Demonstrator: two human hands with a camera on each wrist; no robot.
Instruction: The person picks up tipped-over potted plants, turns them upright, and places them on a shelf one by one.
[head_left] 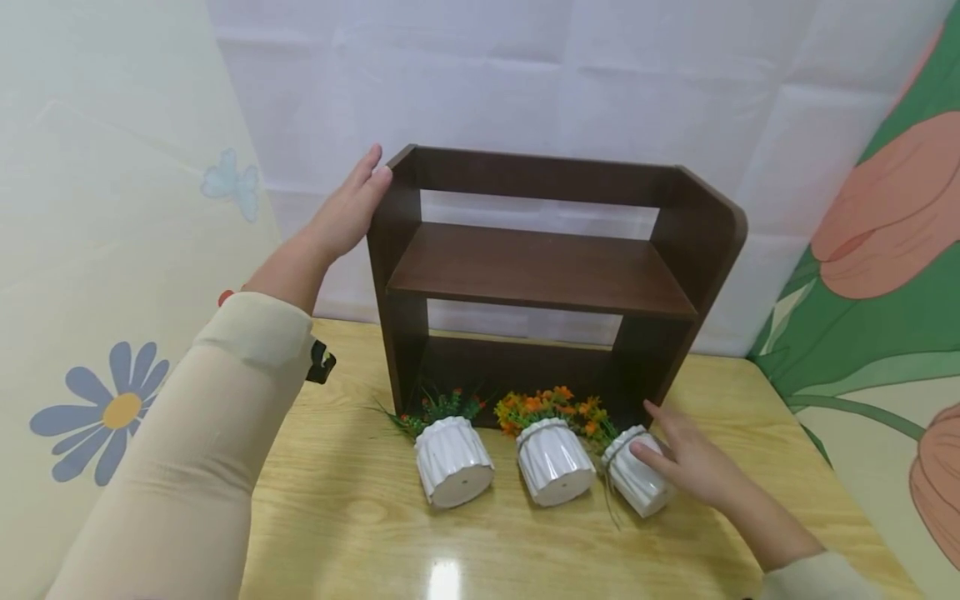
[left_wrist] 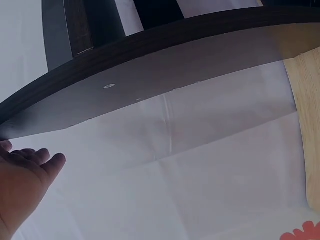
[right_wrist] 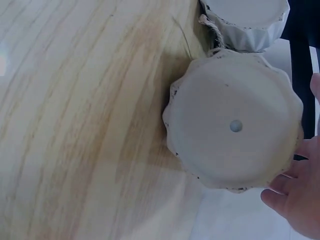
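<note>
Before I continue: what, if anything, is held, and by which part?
Nothing is clearly held. The left hand lies against the shelf at upper left; the right hand is at the side of the right pot, grip unclear.

The dark brown shelf has a wide upper opening that a hand could enter from the front. Below, the left pot, middle pot and right pot lie tipped before the lower opening, orange flowers crowding its front edge. A slim gap parts left pot from middle pot. The right hand takes up room beside the right pot.
</note>
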